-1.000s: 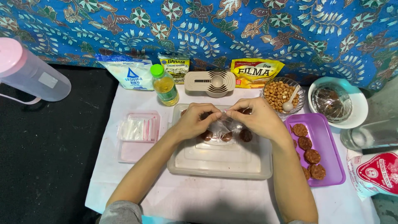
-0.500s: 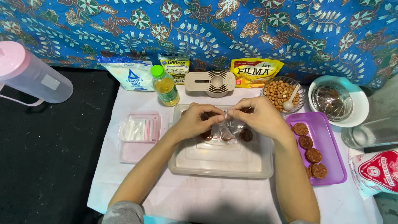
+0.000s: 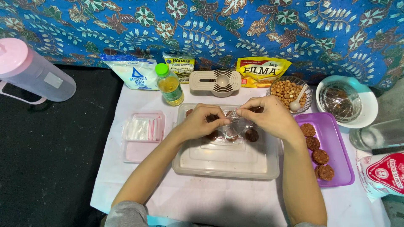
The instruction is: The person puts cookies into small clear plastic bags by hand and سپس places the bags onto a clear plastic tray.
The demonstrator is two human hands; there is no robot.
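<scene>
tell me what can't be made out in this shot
Head view only:
- Clear plastic piece between left hand and right hand: contents hidden by fingers and glare.
- Brown pieces in clear tray: partly covered by both hands.
- White bowl: contents blurred under film.
- Pink-lidded jug: cut by left edge.

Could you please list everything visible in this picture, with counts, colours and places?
clear plastic wrapper: one, transparent, pinched between both hands over the lid
container lid: one, translucent, centre of the white cloth
brown patties on the lid: several, partly hidden by the hands
purple tray: one, right of the lid
patties on the tray: four, brown, in a row
pink box: one, left of the lid
oil bottle: one, yellow with green cap, behind the lid
peanut bowl: one, clear, with a white spoon
measuring spoon set: one, beige, back centre
white bowl: one, back right
pitcher: one, clear with pink lid, far left
left hand: fingertip grip on the wrapper
right hand: fingertip grip on the wrapper
</scene>
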